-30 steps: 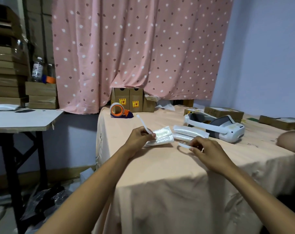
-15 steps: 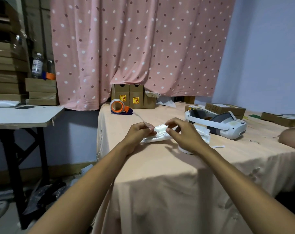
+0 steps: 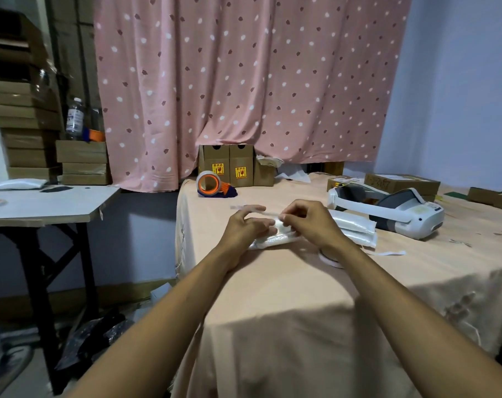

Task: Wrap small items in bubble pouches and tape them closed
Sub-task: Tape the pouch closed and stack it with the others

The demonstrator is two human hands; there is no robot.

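A small white bubble pouch (image 3: pixel 272 241) lies on the peach tablecloth (image 3: pixel 272 285), mostly under my two hands. A thin strip of clear tape (image 3: pixel 245 208) stretches level above it, pinched between both hands. My left hand (image 3: pixel 244 228) holds its left part, with the end sticking out past the fingers. My right hand (image 3: pixel 307 222) pinches the right end. A small tape roll (image 3: pixel 328 258) peeks out from beneath my right wrist.
More bubble pouches (image 3: pixel 356 229) lie right of my hands, next to a white headset (image 3: pixel 393 211). An orange tape dispenser (image 3: pixel 212 185) and brown cartons (image 3: pixel 229 169) stand at the table's back. A side table (image 3: pixel 43 205) stands left. Flat boxes (image 3: pixel 402 182) lie far right.
My right hand left the table, came across to the left hand and took the free end of the tape strip. The strip now spans level between both hands above the pouch.
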